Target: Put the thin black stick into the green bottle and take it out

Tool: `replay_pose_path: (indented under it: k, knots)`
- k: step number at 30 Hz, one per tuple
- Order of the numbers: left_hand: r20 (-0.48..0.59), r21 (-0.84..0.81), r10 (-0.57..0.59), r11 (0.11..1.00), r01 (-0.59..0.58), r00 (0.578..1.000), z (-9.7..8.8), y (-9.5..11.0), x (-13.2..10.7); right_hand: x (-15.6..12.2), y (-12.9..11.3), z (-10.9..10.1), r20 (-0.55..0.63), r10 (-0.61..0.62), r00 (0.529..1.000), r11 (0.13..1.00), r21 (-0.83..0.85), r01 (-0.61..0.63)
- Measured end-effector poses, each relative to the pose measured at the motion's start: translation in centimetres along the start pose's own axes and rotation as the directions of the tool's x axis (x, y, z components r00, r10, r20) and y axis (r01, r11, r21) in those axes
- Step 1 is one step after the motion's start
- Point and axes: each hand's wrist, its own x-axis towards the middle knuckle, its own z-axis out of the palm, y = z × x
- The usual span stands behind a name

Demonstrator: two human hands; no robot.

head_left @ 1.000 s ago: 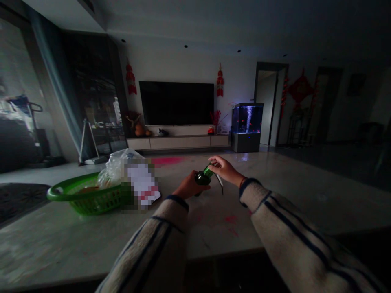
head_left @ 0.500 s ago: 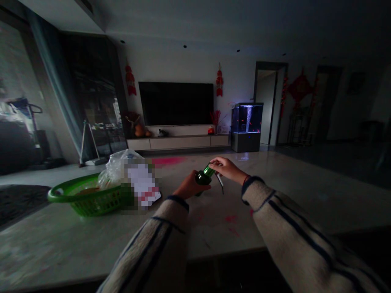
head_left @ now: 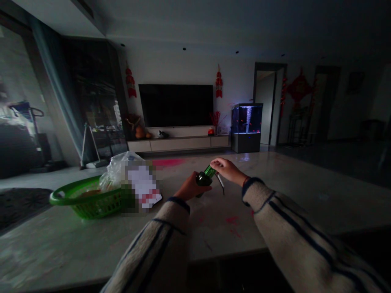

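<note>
My left hand (head_left: pixel 188 187) is closed around the rounded body of a dark green, shiny bottle (head_left: pixel 203 178), which is tilted with its narrower end up and to the right. At that upper end, the fingers of my right hand (head_left: pixel 225 167) pinch the green neck. A slim item (head_left: pixel 220 182), white with a dark thin tip, shows just below my right hand. Whether it is held or lies on the table cannot be made out.
On the pale tabletop (head_left: pixel 293 195), a green plastic basket (head_left: pixel 97 209) holds a clear plastic bag (head_left: pixel 117 171). A blurred-out white and red panel (head_left: pixel 142 185) is beside it. Pink stains (head_left: pixel 233 220) mark the table. Beyond are a television (head_left: pixel 175 106) and a lit fish tank (head_left: pixel 247 120).
The view has tipped up slightly, so the table and basket sit a little lower. Both hands keep nearly the same hold on the bottle.
</note>
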Motion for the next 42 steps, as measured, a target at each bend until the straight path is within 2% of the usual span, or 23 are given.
replay_pose_path:
  k: [3,7,10,16,21,26,32,38,42]
  knots:
    - [-0.007,-0.004,-0.009,1.0,0.009,1.0,0.0,0.0,-0.1,0.0,0.0,0.0,-0.017,-0.012,1.0,1.0,-0.018,0.012]
    - [-0.005,-0.031,-0.01,0.999,0.01,1.0,0.0,0.2,-0.2,-0.1,-0.4,0.0,-0.014,-0.031,0.999,0.998,0.051,0.031]
    - [0.004,-0.029,-0.006,1.0,0.006,1.0,-0.1,0.4,-0.3,-0.3,-0.6,0.0,0.007,0.001,1.0,0.997,0.076,-0.002]
    - [-0.005,-0.025,-0.026,0.999,0.026,1.0,-0.3,0.9,-0.5,-0.2,-0.2,0.1,-0.029,0.041,0.999,0.999,0.023,-0.04]
    - [-0.01,-0.02,-0.022,1.0,0.022,1.0,-0.2,0.8,-0.5,0.1,-0.4,0.0,0.018,0.068,0.997,0.991,0.111,-0.07]
    - [0.002,-0.006,-0.03,1.0,0.03,1.0,-0.3,0.9,-0.5,0.1,-0.6,0.1,0.001,0.065,0.998,0.982,0.178,-0.064]
    - [0.014,-0.014,-0.013,1.0,0.013,1.0,-0.2,0.7,-0.5,0.1,-0.2,0.1,-0.008,0.057,0.998,0.989,0.134,-0.055]
    - [0.014,-0.015,-0.025,1.0,0.025,1.0,-0.3,0.9,-0.6,0.2,-0.1,0.2,0.01,0.04,0.999,0.983,0.181,-0.041]
    - [0.005,-0.042,-0.04,0.998,0.04,0.999,-0.3,1.0,-0.6,0.1,0.0,0.2,-0.011,0.052,0.999,0.987,0.152,-0.05]
